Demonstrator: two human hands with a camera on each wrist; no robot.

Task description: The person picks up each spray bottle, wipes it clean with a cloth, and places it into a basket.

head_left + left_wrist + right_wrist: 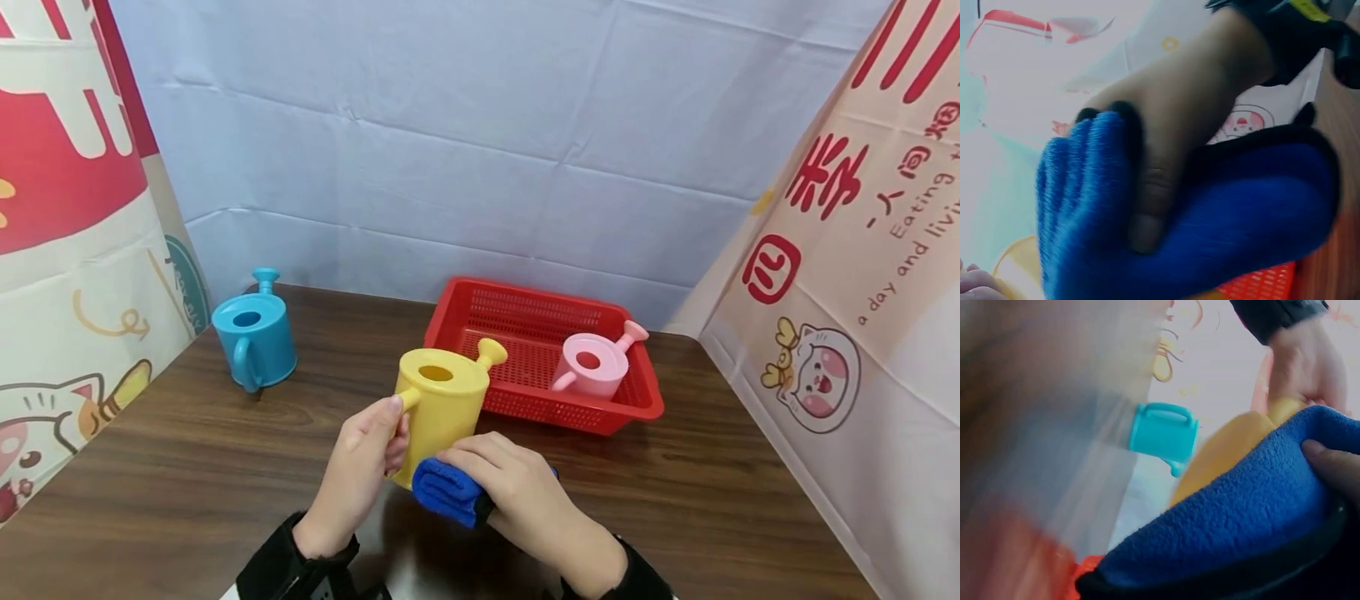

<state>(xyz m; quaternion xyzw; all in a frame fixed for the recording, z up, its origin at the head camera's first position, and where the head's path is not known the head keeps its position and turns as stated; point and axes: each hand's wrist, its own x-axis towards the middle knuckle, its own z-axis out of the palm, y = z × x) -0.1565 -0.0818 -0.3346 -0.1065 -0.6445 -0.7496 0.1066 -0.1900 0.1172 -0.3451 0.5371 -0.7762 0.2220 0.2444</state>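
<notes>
A yellow watering can (442, 400) is held up over the table, tilted slightly, its spout pointing right. My left hand (356, 471) grips it by the handle, thumb on top. In my right hand (517, 487) is a folded blue towel (447, 492) with a dark edge, held against the lower side of the can. The left wrist view shows the right thumb pressing across the towel (1247, 212), which covers most of the can there. From the right wrist, the towel (1229, 506) hides part of the yellow can (1225, 450).
A blue watering can (257, 340) stands at the back left of the brown wooden table (187, 467). Behind the yellow can, a red plastic basket (495, 333) holds a pink watering can (592, 367) at its right end. Printed cloth hangs on both sides, a pale sheet behind.
</notes>
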